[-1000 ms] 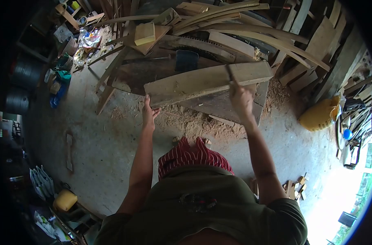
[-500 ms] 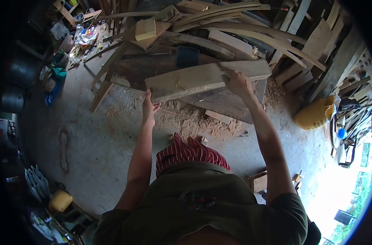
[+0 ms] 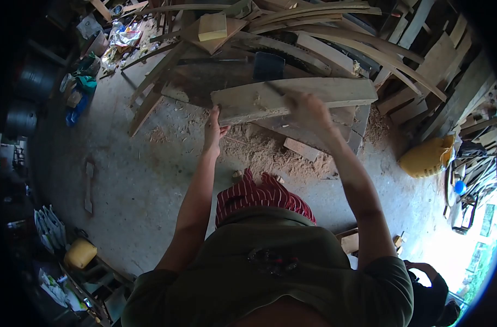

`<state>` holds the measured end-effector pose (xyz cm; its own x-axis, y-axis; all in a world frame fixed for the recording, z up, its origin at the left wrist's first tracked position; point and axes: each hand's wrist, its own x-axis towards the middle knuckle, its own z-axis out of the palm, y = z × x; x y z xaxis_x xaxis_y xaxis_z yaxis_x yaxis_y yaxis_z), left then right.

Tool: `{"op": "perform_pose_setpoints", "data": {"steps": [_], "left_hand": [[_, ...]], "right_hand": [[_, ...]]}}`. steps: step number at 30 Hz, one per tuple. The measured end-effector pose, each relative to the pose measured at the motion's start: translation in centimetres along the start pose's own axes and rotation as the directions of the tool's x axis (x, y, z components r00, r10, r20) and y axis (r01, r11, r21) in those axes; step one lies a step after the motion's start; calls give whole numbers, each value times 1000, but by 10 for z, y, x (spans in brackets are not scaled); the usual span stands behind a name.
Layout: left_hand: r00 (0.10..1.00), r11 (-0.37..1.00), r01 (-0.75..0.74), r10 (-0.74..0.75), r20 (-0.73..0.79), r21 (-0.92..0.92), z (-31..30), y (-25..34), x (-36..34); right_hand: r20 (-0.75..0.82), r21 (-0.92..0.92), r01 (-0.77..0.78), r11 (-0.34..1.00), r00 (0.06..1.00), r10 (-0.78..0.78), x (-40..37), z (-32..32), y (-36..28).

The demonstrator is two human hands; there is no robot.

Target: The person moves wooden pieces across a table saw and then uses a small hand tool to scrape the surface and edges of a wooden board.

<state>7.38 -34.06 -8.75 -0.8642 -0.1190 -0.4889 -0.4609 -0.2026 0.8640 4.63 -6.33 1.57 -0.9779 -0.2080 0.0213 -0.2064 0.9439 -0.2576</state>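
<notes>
A thick, slightly curved wooden beam [image 3: 335, 92] lies slantwise across the work surface in front of me. My left hand [image 3: 212, 135] is closed on its left end, thumb up against the face and fingers below the edge. Over the middle of the beam, my right hand [image 3: 312, 113] is closed on a dark, narrow tool [image 3: 274, 89], which points up and to the left. Motion blurs both this hand and the tool, so its kind cannot be made out. A rough patch [image 3: 258, 100] marks the beam's face between my hands.
Curved wood strips [image 3: 319, 19] and a pale block [image 3: 212, 27] are piled behind the beam. A dark blue piece [image 3: 268, 66] stands just beyond it. Shavings [image 3: 259, 147] cover the floor by my feet. A yellow sack [image 3: 428, 157] lies right; a person's dark sleeve [image 3: 436, 294] shows lower right.
My right hand with the dark tool has shifted left along the beam, and the tool shows more clearly. The whole view has swung slightly left. A person has come into view at lower right.
</notes>
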Motion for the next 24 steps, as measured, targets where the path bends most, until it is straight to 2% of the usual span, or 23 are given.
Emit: {"op": "perform_pose_setpoints", "data": {"steps": [1,3,4,5,7,8,10,11,13,14,16,17,19,20,21,23,24], "left_hand": [[1000,1000,1,-1,11,15,0,1,-1],[1000,1000,0,0,-26,5,0,-1,1],[999,1000,-1,1,-47,-4,1,-1,2],[998,1000,0,-1,-67,-12,1,-1,2],[998,1000,7,-8,-56,-18,1,-1,1],[999,1000,12,-13,-41,-22,2,-1,0],[999,1000,16,-16,-41,-5,0,-1,0],[999,1000,16,-16,-39,3,-1,1,0],[1000,1000,4,-3,-31,30,-3,7,-3],[1000,999,-6,7,-21,54,-3,9,-5],[1000,999,-17,18,-24,37,-3,9,-5],[999,999,-27,28,-24,26,-3,9,-5],[999,1000,-18,18,-32,6,-2,9,-7],[999,1000,-21,21,-25,-10,-1,10,-7],[1000,999,-24,23,-16,-24,-2,10,-7],[1000,1000,-19,19,-4,5,-5,12,-6],[1000,999,-18,18,17,29,-7,13,-6]], "right_hand": [[3,3,7,1000,1000,-7,2,-1,13],[-139,25,-196,980,971,197,7,-15,29],[-128,9,-237,972,963,236,5,-8,28],[-129,8,-230,973,965,229,5,5,21],[-51,-114,-139,984,990,134,3,38,-9],[-47,-112,-139,984,990,135,-1,35,-30],[-98,0,44,999,994,-44,-7,12,-69],[-102,5,43,999,994,-43,0,7,-65],[50,-263,-174,949,980,193,22,-6,-36],[51,-266,-170,949,980,190,24,-8,-24],[-75,-48,-115,992,991,111,30,-9,-10],[-74,-48,-107,993,992,103,32,-11,-29],[166,-330,-104,938,972,166,29,-15,-85],[131,-307,-41,951,988,85,28,-8,-93],[128,-303,-49,952,988,92,27,-3,-92],[92,-145,-54,988,993,68,24,5,-83],[88,-149,-54,987,994,67,23,7,-73]]}}
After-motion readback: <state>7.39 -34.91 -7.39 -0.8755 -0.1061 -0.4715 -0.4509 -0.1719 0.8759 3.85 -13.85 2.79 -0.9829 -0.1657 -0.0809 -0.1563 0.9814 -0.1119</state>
